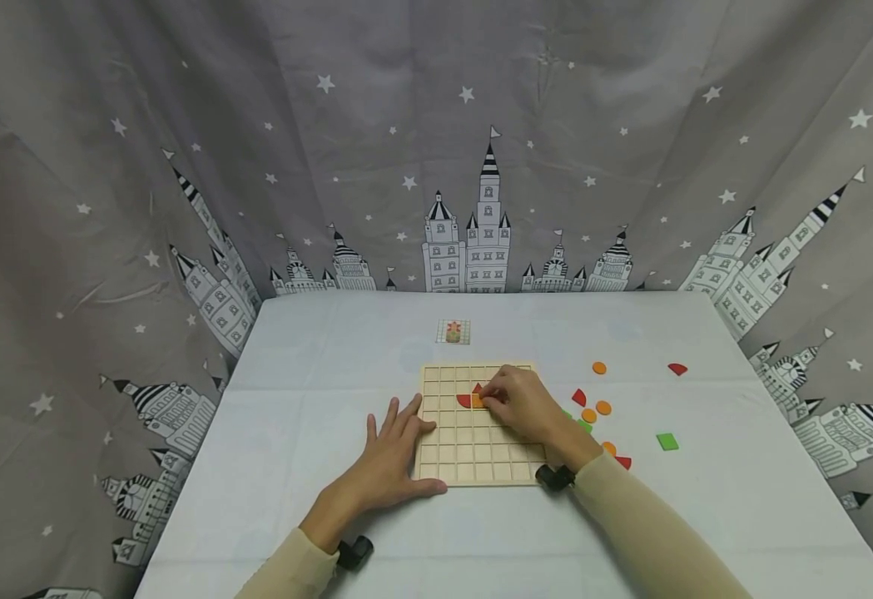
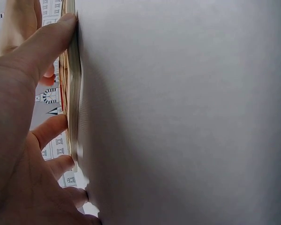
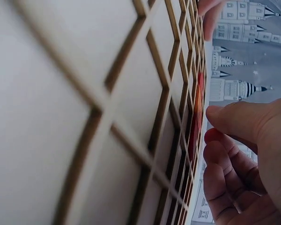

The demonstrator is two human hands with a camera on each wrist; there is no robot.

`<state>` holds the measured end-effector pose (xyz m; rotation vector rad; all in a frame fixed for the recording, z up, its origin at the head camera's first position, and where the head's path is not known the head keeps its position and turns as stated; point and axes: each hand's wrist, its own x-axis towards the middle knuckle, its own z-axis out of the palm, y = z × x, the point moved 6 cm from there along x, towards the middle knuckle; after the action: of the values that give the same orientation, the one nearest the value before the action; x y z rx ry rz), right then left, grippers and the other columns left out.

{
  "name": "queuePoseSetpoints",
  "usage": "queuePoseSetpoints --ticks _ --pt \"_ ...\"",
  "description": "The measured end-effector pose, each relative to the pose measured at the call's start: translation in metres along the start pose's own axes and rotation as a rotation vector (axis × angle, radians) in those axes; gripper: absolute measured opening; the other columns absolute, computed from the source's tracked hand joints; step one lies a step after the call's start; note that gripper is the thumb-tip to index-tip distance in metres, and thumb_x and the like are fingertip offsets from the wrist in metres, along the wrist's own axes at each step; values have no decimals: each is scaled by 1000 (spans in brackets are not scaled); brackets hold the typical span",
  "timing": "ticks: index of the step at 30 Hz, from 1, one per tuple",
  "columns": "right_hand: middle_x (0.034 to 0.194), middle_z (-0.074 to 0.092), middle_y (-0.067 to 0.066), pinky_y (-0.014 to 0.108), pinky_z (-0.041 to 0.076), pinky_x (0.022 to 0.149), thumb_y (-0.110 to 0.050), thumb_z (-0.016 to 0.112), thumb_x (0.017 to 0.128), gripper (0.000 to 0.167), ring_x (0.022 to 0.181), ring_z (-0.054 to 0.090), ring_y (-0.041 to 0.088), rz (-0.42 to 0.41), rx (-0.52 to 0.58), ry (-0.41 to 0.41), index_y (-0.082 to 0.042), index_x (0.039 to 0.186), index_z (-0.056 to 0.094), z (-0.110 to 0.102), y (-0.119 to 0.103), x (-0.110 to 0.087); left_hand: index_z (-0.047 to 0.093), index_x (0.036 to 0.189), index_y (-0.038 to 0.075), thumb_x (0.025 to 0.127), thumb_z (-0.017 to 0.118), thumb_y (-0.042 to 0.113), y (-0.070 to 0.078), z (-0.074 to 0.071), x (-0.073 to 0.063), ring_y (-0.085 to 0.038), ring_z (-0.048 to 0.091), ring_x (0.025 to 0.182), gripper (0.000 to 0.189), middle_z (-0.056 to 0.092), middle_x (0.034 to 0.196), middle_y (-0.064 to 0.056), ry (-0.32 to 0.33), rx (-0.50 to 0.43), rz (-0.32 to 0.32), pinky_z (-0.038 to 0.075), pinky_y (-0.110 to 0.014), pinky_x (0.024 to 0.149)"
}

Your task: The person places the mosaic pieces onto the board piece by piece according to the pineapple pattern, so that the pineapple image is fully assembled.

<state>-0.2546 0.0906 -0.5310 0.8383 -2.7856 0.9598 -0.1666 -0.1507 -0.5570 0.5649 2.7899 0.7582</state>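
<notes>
A square wooden grid board (image 1: pixel 481 457) lies on the white table. On its upper middle cells sit a red quarter-circle piece (image 1: pixel 464 401), another red piece (image 1: pixel 477 388) and an orange piece (image 1: pixel 477 402). The left hand (image 1: pixel 387 462) rests with spread fingers against the board's left edge, thumb along the near edge. Over the orange piece, the right hand (image 1: pixel 520 403) has thumb and fingertips drawn together in a pinch. Red shows at its index fingertip (image 3: pixel 214 136), apparently a small red piece, mostly hidden by the fingers.
Loose orange discs (image 1: pixel 599 368), red quarter-circles (image 1: pixel 677 369) and green squares (image 1: pixel 667 442) are scattered right of the board, some partly behind the right forearm. A small picture card (image 1: pixel 453 332) lies beyond the board. A grey curtain (image 1: pixel 376 125) hangs behind the table.
</notes>
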Motion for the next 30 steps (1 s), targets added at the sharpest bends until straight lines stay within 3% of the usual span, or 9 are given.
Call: queuePoseSetpoints --ticks 15,30 --pt "111 81 7 30 59 81 -8 89 101 15 93 70 17 56 -15 28 -7 116 91 -26 25 -23 57 160 9 89 97 64 0 1 0 -61 9 180 98 18 196 -20 7 -14 -1 5 -96 133" --pt "117 80 9 35 56 84 -15 91 102 21 98 67 22 191 -69 37 -10 121 90 -57 67 -53 57 159 9 89 96 65 -2 2 1 -62 10 180 98 19 196 -21 13 -12 9 5 -97 132"
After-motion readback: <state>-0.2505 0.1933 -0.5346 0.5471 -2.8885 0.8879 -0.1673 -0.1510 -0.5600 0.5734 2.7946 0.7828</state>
